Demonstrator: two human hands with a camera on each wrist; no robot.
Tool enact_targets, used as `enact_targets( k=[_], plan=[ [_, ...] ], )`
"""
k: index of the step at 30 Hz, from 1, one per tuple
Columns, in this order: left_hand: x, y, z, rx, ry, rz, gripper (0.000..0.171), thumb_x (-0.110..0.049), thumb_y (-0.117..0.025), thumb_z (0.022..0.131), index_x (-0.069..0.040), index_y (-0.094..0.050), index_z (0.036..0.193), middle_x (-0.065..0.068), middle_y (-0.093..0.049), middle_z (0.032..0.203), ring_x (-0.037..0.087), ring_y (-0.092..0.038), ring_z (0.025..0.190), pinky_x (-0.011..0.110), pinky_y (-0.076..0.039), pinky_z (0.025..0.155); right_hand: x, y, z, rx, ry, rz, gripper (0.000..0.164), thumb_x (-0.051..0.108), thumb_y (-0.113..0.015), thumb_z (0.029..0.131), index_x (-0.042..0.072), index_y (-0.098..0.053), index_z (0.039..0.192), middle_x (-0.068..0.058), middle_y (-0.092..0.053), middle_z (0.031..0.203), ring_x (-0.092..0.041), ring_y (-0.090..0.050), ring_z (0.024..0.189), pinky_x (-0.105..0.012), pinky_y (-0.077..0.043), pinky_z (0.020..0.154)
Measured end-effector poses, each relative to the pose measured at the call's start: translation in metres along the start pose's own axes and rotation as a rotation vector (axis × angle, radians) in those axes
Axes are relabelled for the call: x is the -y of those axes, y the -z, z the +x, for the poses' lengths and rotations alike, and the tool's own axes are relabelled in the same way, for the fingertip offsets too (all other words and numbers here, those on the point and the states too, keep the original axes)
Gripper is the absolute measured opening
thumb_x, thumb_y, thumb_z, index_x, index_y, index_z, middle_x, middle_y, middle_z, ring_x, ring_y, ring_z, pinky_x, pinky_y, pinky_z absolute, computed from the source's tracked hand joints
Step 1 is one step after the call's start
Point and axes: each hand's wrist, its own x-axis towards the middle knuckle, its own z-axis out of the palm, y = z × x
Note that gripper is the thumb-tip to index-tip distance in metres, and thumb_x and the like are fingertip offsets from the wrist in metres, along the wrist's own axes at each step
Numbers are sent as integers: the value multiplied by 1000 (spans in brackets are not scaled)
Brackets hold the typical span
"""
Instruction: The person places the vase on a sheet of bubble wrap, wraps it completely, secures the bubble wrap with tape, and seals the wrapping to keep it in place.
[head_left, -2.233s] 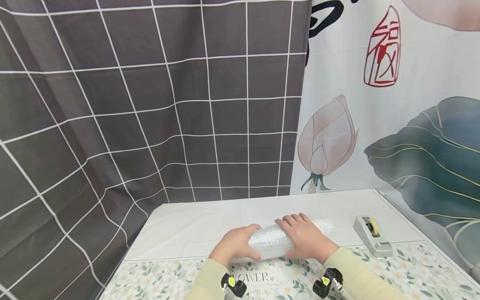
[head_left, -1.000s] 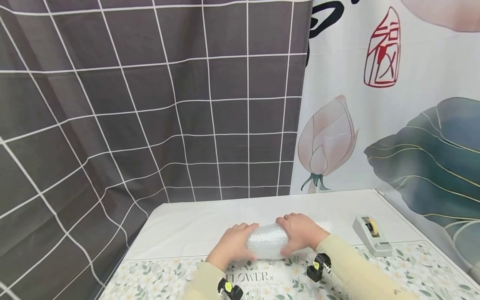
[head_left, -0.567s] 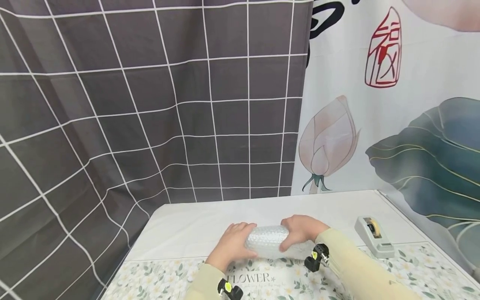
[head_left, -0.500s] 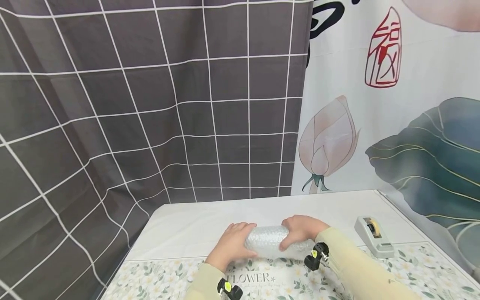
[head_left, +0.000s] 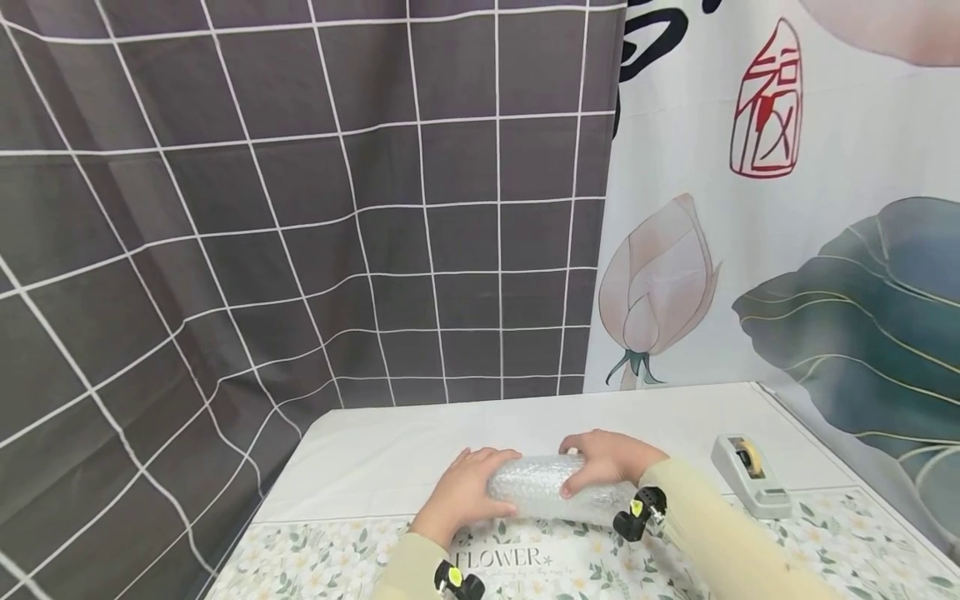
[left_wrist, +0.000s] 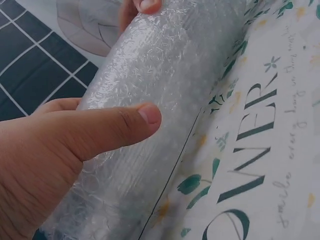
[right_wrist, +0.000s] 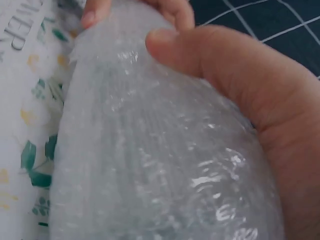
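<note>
A thick roll of clear bubble wrap (head_left: 534,485) lies crosswise on the table, where the white cover meets the floral mat. My left hand (head_left: 463,495) grips its left end, thumb on the near side and fingers over the far side. Toward the right end, my right hand (head_left: 611,460) holds the roll the same way. In the left wrist view the left thumb (left_wrist: 125,125) lies along the bubble wrap (left_wrist: 150,65). The right wrist view shows the right thumb (right_wrist: 200,50) on the wrap (right_wrist: 150,150). Whatever may be inside the wrap cannot be made out.
A pale tape dispenser (head_left: 750,475) with yellowish tape stands to the right of my right hand. The floral mat (head_left: 315,558) covers the table's near part, white cloth (head_left: 390,458) the far part. A dark checked curtain (head_left: 450,233) hangs behind.
My right hand has turned and shifted from lying across the roll's top to gripping it. The roll's right end now shows below that hand. The left hand stays on the left end.
</note>
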Motion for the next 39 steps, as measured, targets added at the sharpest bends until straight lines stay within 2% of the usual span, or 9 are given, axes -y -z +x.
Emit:
enact_targets(
  k=[4, 7, 11, 16, 19, 22, 25, 30, 39],
  plan=[
    [2, -2, 1, -8, 20, -2, 81, -64, -78, 73, -32, -55, 144, -3, -59, 140, 21, -54, 131, 58, -27, 119, -10, -3, -15, -342, 215, -202, 73, 67, -73, 76, 13, -65, 124, -5, -71, 113, -28, -67, 104, -50, -54, 93],
    [1, -4, 0, -20, 55, -15, 79, -64, -76, 75, -33, -54, 145, -1, -56, 140, 26, -54, 129, 56, -35, 115, -22, -4, -31, -592, 263, -259, 61, 56, -74, 84, 10, -65, 123, -7, -68, 119, -30, -64, 111, -52, -51, 98],
    [1, -8, -1, -56, 85, -30, 80, -64, -75, 77, -32, -52, 147, -1, -57, 133, 26, -55, 121, 52, -44, 108, -48, -2, -61, -822, 167, -203, 45, 29, -76, 87, 2, -63, 122, -14, -67, 118, -36, -62, 109, -57, -48, 96],
    [4, -16, 2, -112, 123, -66, 80, -66, -72, 79, -26, -52, 146, -1, -61, 137, 23, -54, 129, 52, -31, 119, -89, 6, -108, -981, -96, -102, 34, 14, -70, 90, -5, -61, 117, -24, -66, 105, -42, -60, 95, -60, -47, 82],
    [5, -20, 2, -147, 138, -99, 78, -68, -72, 78, -24, -55, 141, 0, -62, 137, 24, -55, 130, 52, -30, 119, -115, 4, -139, -980, -318, -61, 32, 19, -65, 95, -5, -59, 114, -23, -63, 99, -39, -58, 85, -54, -46, 70],
    [7, -23, 2, -185, 154, -122, 76, -68, -73, 78, -24, -59, 138, 0, -64, 135, 25, -57, 127, 52, -34, 117, -136, -4, -163, -865, -526, -37, 39, 33, -61, 98, -5, -59, 108, -19, -57, 92, -31, -53, 76, -42, -40, 58],
    [10, -27, 2, -234, 170, -137, 74, -68, -72, 79, -25, -60, 137, -1, -64, 134, 26, -58, 125, 51, -37, 114, -149, -10, -173, -733, -628, -7, 51, 49, -56, 99, -2, -60, 100, -13, -52, 85, -25, -49, 70, -35, -35, 55],
    [12, -31, 1, -276, 173, -220, 75, -68, -73, 78, -26, -60, 139, -1, -62, 136, 26, -56, 126, 52, -38, 113, -156, -13, -173, -632, -673, 61, 60, 62, -51, 97, 4, -61, 86, -12, -55, 84, -25, -51, 71, -37, -40, 58],
    [7, -34, -4, -316, 155, -243, 72, -62, -77, 78, -24, -61, 137, 2, -63, 133, 28, -57, 124, 54, -41, 110, -159, -22, -171, -664, -635, 182, 48, 51, -59, 99, 8, -58, 78, -11, -51, 88, -23, -46, 75, -33, -34, 61]
  ],
)
